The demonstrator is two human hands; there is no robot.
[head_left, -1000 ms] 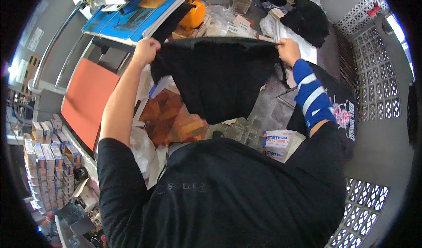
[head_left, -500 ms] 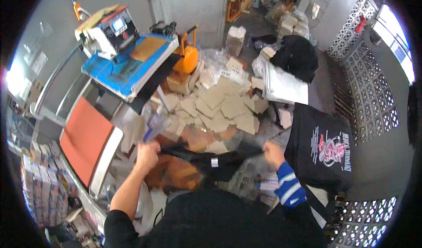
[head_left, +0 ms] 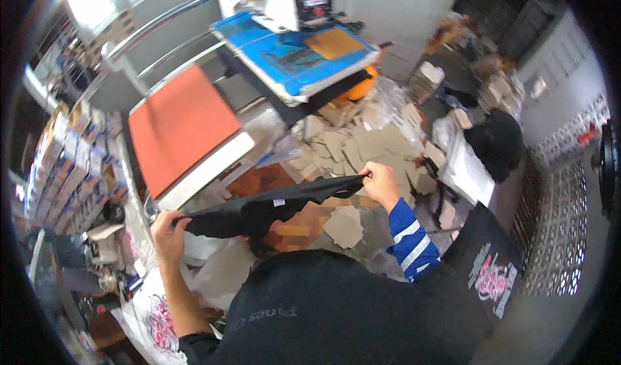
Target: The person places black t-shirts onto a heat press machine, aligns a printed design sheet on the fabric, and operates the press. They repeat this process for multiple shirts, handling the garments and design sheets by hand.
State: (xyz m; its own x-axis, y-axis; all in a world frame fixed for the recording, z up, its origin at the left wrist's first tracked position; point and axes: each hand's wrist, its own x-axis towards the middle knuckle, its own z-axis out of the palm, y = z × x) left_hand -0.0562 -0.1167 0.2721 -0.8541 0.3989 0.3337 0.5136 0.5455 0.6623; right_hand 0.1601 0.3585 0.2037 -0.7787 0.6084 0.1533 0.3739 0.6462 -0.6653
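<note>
A black T-shirt hangs stretched between my two hands, with a small white label at its collar. My left hand pinches one end, close to the near edge of a heat press's orange-red pad. At the other end, my right hand, below a blue sleeve with white stripes, grips the fabric higher up. The shirt slants from lower left to upper right, above the floor and clear of the pad. Its lower part is hidden behind my body.
Behind the pad stands a blue-covered press bed with a control box. Cardboard sheets litter the floor ahead. A printed black T-shirt lies at the right. Stacked boxes stand at the left.
My view has turned left, toward the press. The shirt, held in both hands throughout, has gone from nearly level to a slant, left end lower, and lies closer to the orange-red pad.
</note>
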